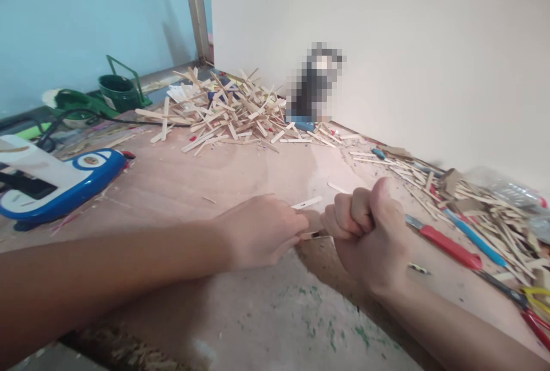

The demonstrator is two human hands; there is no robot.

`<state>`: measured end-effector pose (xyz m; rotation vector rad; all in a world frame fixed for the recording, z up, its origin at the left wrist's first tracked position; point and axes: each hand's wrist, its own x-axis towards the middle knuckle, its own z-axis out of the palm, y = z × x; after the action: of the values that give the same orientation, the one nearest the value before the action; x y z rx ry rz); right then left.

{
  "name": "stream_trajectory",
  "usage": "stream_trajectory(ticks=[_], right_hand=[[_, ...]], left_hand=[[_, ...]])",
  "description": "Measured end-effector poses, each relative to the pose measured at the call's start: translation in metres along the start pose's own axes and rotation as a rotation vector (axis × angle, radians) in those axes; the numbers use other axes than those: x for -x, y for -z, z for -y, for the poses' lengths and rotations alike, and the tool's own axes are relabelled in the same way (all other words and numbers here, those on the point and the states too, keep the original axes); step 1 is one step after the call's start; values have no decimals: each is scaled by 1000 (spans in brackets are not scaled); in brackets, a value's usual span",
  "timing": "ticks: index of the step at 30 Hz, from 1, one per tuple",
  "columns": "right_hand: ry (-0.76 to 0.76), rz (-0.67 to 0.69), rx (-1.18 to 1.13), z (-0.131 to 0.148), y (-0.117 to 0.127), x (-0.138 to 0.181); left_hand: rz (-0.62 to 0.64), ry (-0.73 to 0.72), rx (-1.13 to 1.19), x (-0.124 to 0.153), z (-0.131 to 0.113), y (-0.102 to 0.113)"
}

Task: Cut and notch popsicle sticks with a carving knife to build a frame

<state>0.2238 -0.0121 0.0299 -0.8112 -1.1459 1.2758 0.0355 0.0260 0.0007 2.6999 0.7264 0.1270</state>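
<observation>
My left hand (266, 230) reaches in from the left, palm down, its fingers closed on the end of a thin wooden stick (306, 236). A dark spot shows on the short visible stretch of this stick, between my hands. Close on the right, my right hand (372, 233) is a fist with the thumb pointing up; the stick runs up to its curled fingers, which hide whatever they hold. Just beyond my left hand, a pale flat stick (307, 203) with a dark slot lies partly covered. Another pale stick (337, 188) lies behind my right hand.
A large heap of popsicle sticks (240, 110) covers the back of the table. A blue-and-white device (86, 173) stands left. To the right lie a red-handled knife (451, 245), a blue tool (475, 237), scissors (511, 293) and a stick pile (494, 210). A blurred object (315, 84) stands by the wall.
</observation>
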Motion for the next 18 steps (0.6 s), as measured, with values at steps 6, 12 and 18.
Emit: stream_trajectory(ticks=[6,12,18], right_hand=[[22,2,15,-4,-5,5],[57,-44,19,-11,-3,11],[34,-88,11,-13,-1,12]], left_hand=[[3,-1,17,1,0,0],[-5,7,69,0,1,0],[-48,9,88,2,1,-3]])
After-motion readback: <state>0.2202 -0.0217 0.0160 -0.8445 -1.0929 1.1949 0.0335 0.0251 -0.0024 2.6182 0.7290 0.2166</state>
